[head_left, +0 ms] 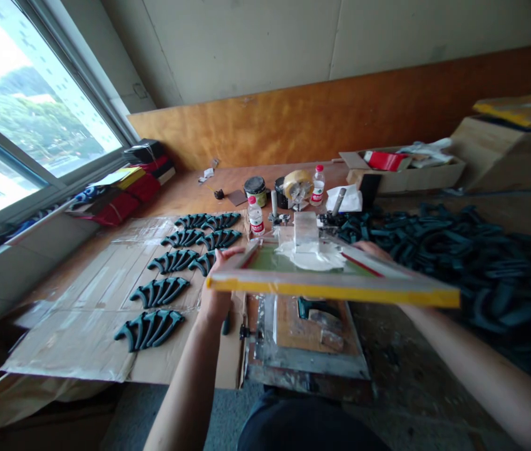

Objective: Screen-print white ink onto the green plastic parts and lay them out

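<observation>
So we've got the screen printing frame (331, 279) lifted up in the middle of the frame, tilted with its yellow-taped near edge toward us. Our left hand (216, 285) is wrapped around the frame's left rail, fingers over the top edge, thumb underneath. Our right hand (371, 248) sits at the far right rail, mostly hidden behind the frame, so we can't really tell how tight that grip is, though it looks closed on the rail.

Handling-wise: we'd say the frame is light and stiff along the rails, but the mesh in the middle is the delicate bit, plus there's a smear of white ink (312, 255) on it with a clear squeegee block (305, 230) sitting in it. So hold by the side rails only and keep it fairly level, or the ink probably creeps.

Right below, centre-bottom, is the printing jig (310, 338) with a dark green part (310, 307) sitting on it. Left of centre, printed dark green parts (159, 291) lie in rows on cardboard (82, 319). A big heap of the same parts (472, 257) fills the right side. Ink tins and water bottles (256, 216) stand beyond, upper middle.
</observation>
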`<state>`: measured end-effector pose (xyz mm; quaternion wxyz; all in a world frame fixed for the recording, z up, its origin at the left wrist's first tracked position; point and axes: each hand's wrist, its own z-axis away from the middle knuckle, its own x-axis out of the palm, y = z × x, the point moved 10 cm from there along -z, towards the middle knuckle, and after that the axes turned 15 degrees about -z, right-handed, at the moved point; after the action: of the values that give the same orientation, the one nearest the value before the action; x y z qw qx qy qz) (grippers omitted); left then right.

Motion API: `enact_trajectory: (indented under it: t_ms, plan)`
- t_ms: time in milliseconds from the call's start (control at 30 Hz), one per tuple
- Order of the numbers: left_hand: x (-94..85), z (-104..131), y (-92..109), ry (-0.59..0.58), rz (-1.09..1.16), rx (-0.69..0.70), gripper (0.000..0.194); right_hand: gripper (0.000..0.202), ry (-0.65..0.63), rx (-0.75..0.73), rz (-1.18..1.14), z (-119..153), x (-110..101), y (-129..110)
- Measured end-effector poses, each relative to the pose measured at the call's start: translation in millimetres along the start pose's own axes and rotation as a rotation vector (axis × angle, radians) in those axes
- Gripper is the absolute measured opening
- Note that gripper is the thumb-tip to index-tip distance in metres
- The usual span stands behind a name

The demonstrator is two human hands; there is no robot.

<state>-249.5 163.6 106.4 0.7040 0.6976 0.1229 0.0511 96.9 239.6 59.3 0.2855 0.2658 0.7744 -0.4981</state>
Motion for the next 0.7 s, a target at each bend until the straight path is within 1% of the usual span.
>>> enact_trajectory:
  t_ms: [67,100,133,167,200,233,267,300,333,367,400,433,467,500,533,567,600,633,667,700]
  plan:
    - [12.8,-19.1,25.6,-0.040,0.116,0.071,0.053,0.031,-0.144,-0.028,-0.004,32.8,37.9,5.4]
    - [18.3,-26.5,33.4,-0.057,0.152,0.082,0.051,0.030,-0.198,-0.054,0.007,49.0,57.0,3.1]
    - [20.4,-31.0,37.9,-0.040,0.170,0.091,0.050,0.029,-0.242,-0.076,0.034,63.3,74.3,-0.5]
    - [19.8,-31.6,38.5,0.008,0.182,0.101,0.050,0.027,-0.276,-0.083,0.068,74.7,88.7,-3.8]
    - [17.8,-27.3,34.0,0.077,0.188,0.105,0.049,0.023,-0.297,-0.068,0.098,83.0,99.3,-6.3]
    - [18.8,-18.0,22.7,0.130,0.177,0.082,0.048,0.020,-0.303,-0.032,0.113,88.7,105.7,-8.5]
    - [26.9,-4.7,3.5,0.126,0.146,0.016,0.050,0.018,-0.289,0.015,0.108,92.6,108.3,-11.7]
    - [41.6,12.7,-22.4,0.067,0.102,-0.089,0.054,0.017,-0.256,0.055,0.089,95.7,107.9,-17.5]
    - [65.7,35.3,-54.4,-0.083,0.039,-0.236,0.058,0.016,-0.205,0.075,0.067,98.7,105.6,-27.3]
    - [95.4,66.6,-91.1,-0.305,-0.005,-0.431,0.064,0.015,-0.149,0.059,0.044,101.9,103.1,-41.5]
    - [115.2,97.0,-119.5,-0.434,0.014,-0.569,0.068,0.014,-0.110,-0.002,0.020,105.4,102.4,-60.1]
    - [125.3,118.2,-139.6,-0.456,0.077,-0.643,0.068,0.014,-0.107,-0.102,-0.011,109.4,104.6,-80.4]
    - [129.5,133.0,-156.9,-0.437,0.142,-0.711,0.065,0.013,-0.139,-0.220,-0.050,113.8,108.3,-98.6]
    - [126.2,138.9,-170.5,-0.375,0.199,-0.751,0.061,0.014,-0.192,-0.325,-0.092,117.5,110.8,-109.3]
    - [116.2,137.3,-181.5,-0.298,0.226,-0.766,0.057,0.017,-0.240,-0.389,-0.123,118.6,109.3,-108.1]
    - [99.5,129.6,-190.5,-0.224,0.206,-0.761,0.054,0.020,-0.258,-0.398,-0.124,115.4,101.9,-93.1]
    - [76.5,117.5,-198.0,-0.153,0.139,-0.739,0.053,0.022,-0.242,-0.346,-0.094,107.7,88.9,-63.6]
    - [48.3,102.8,-203.9,-0.087,0.029,-0.703,0.054,0.025,-0.189,-0.248,-0.033,97.7,70.3,-22.3]
    - [17.2,87.4,-207.6,-0.030,-0.115,-0.654,0.057,0.027,-0.120,-0.149,0.057,89.0,48.6,24.6]
    - [-13.4,73.3,-209.6,0.010,-0.280,-0.601,0.060,0.027,-0.080,-0.044,0.138,82.9,29.5,74.3]
